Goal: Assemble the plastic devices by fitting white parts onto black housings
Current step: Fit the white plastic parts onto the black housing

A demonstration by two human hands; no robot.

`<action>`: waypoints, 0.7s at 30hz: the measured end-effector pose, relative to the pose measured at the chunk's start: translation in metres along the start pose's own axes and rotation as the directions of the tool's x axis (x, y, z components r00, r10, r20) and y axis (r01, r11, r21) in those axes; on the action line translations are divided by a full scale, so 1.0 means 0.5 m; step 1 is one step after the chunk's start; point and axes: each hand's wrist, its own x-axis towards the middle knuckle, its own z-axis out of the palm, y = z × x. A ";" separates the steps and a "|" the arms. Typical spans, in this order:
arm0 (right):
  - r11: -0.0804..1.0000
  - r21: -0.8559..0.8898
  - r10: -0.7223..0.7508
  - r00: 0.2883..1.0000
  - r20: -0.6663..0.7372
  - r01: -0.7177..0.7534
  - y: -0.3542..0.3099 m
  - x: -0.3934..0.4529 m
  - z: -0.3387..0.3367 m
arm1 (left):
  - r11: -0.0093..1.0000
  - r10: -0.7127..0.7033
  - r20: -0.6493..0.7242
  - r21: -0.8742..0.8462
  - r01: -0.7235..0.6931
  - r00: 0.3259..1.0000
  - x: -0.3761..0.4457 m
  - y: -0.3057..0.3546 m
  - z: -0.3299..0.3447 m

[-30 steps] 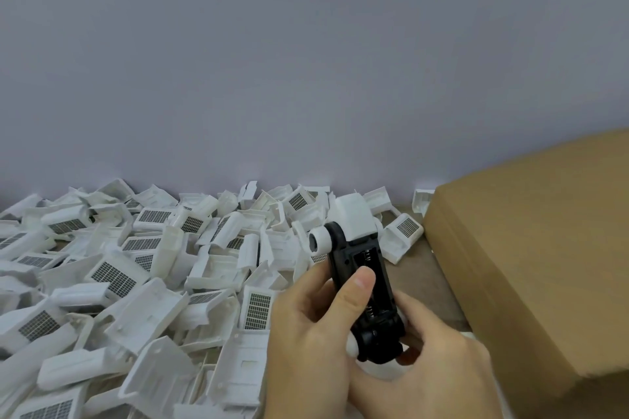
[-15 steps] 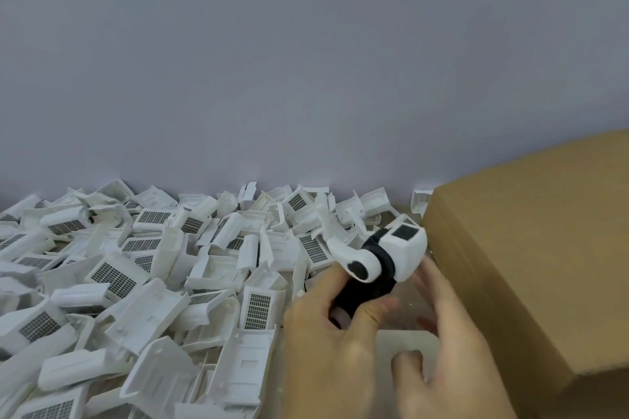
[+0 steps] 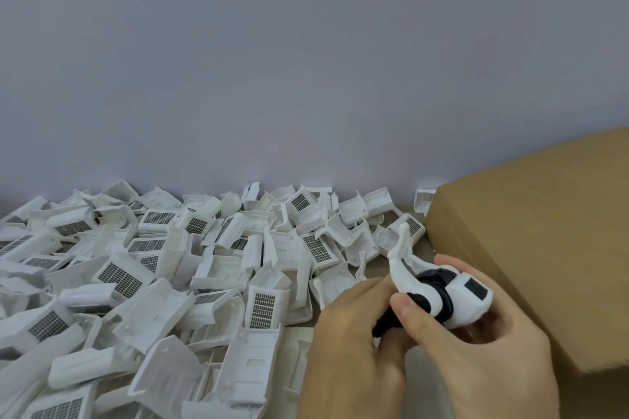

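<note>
White and black plastic make up the device (image 3: 446,296) held over the counter's (image 3: 418,248) near right part, both hands curled round it. The left hand (image 3: 357,343) pinches its black housing (image 3: 388,320) with the thumb on top, and the right hand (image 3: 493,343) cups the white head. Loose white parts (image 3: 170,269) cover the counter's left and far side, beside a cardboard box (image 3: 544,248) at the right edge.
</note>
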 end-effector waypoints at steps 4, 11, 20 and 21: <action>0.996 0.084 -0.004 1.000 -0.027 0.006 0.006 -0.004 0.009 | 0.998 0.028 -0.004 0.047 -0.028 1.000 0.009 0.007 -0.007; 0.995 0.096 0.001 0.998 -0.062 0.005 0.002 -0.004 0.015 | 0.996 0.002 -0.027 0.092 0.000 1.000 0.008 0.013 -0.007; 0.994 0.053 0.094 0.993 0.071 -0.098 0.027 -0.006 0.010 | 0.844 -0.421 -0.339 -0.486 0.227 0.841 0.020 0.013 -0.018; 0.990 0.031 0.136 0.989 0.060 -0.139 0.030 -0.002 0.005 | 0.794 -0.484 -0.364 -0.564 0.225 0.796 0.023 0.013 -0.023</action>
